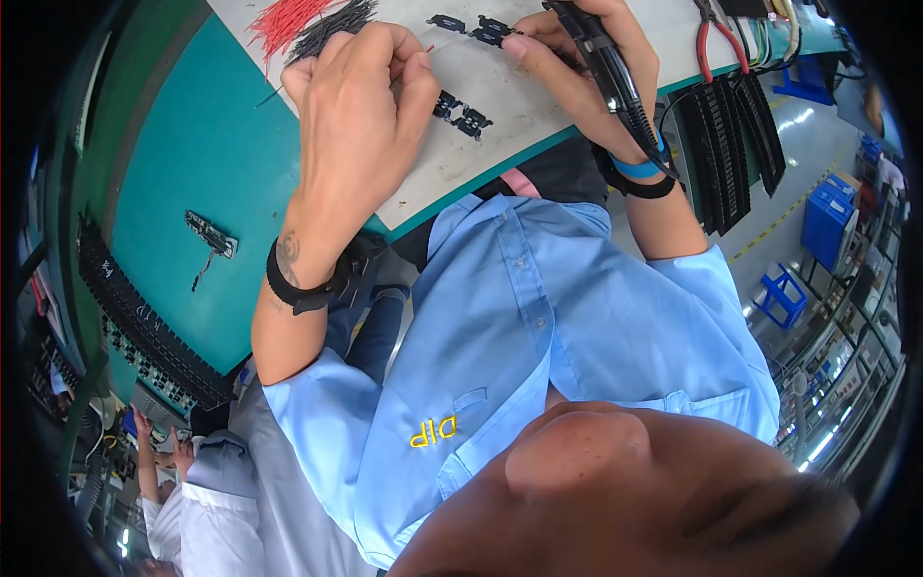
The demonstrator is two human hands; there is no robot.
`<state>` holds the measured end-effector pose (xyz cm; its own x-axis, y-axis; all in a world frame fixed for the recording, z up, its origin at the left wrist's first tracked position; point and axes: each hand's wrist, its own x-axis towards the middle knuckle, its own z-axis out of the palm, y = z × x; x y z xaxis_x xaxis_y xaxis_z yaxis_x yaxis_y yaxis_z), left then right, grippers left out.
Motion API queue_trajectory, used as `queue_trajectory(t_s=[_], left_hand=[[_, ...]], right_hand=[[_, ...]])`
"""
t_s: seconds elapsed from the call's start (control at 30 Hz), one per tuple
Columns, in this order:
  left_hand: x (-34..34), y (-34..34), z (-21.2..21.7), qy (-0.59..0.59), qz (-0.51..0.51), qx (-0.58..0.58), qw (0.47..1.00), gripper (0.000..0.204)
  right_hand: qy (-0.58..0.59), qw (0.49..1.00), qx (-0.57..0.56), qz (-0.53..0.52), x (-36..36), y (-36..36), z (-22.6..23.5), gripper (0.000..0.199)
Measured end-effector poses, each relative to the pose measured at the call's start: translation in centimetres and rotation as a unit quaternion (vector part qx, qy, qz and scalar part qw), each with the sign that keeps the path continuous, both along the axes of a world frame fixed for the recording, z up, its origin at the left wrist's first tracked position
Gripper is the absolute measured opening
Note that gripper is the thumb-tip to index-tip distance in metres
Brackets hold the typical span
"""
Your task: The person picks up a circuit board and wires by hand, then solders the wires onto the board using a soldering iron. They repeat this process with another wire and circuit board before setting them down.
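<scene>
My left hand (pixel 361 115) is closed in a pinch above the pale work mat (pixel 461 173), and the red tip of a thin wire (pixel 431 48) shows at its fingertips. My right hand (pixel 596 87) is wrapped round a black pen-shaped tool with a ribbed cable end, like a soldering iron (pixel 604 67). Its thumb reaches toward small black circuit boards (pixel 490 31) at the top of the mat. More small boards (pixel 463 117) lie just right of my left hand, partly covered by it. The soldering iron's tip is hidden.
Bundles of red wires (pixel 284 27) and black wires (pixel 332 29) lie beyond my left hand. A single board with a lead (pixel 212 234) rests on the green table. Black ribbed trays (pixel 716 144) stand at the right, near red-handled pliers (pixel 711 43). Another person works at lower left.
</scene>
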<state>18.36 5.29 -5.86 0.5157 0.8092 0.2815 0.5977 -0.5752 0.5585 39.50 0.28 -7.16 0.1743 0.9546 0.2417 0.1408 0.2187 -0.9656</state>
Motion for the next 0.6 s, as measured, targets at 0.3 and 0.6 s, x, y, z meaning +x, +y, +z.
queue_trajectory(t_s=[0.3, 0.6], left_hand=[[0.0, 0.1, -0.3, -0.037, 0.045, -0.116, 0.992, 0.012], [0.1, 0.0, 0.0, -0.051, 0.066, -0.162, 0.983, 0.011]], right_hand=[[0.148, 0.940, 0.292, 0.102, -0.4, 3.3, -3.3, 0.046], [0.015, 1.000, 0.006, 0.022, 0.3, -0.3, 0.3, 0.046]])
